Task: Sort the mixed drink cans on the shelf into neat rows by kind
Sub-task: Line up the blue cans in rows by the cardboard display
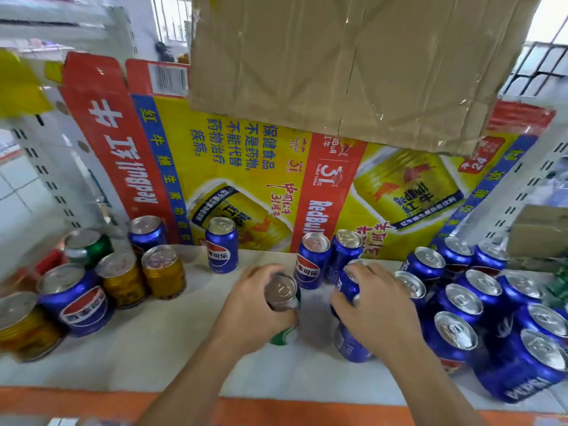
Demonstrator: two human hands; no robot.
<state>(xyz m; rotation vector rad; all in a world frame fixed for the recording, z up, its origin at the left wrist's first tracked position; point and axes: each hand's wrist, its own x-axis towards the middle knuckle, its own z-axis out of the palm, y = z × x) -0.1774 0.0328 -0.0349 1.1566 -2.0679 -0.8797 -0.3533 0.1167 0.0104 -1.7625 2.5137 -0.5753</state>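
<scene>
Fingers (259, 273) curl round a glossy green can (281, 292) and blue can (349, 287).

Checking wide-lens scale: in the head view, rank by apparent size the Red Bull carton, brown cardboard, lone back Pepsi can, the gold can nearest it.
1. Red Bull carton, though partly covered.
2. Brown cardboard, close behind.
3. Pepsi can and gold can: alike; gold is nearer, so unranked.

Green-white can (284, 335) in left fingers (261, 270), blue can (349, 285) in right fingers (368, 272); gold cans (164, 273) left of them; yellow-red carton (246, 167) beyond.
</scene>
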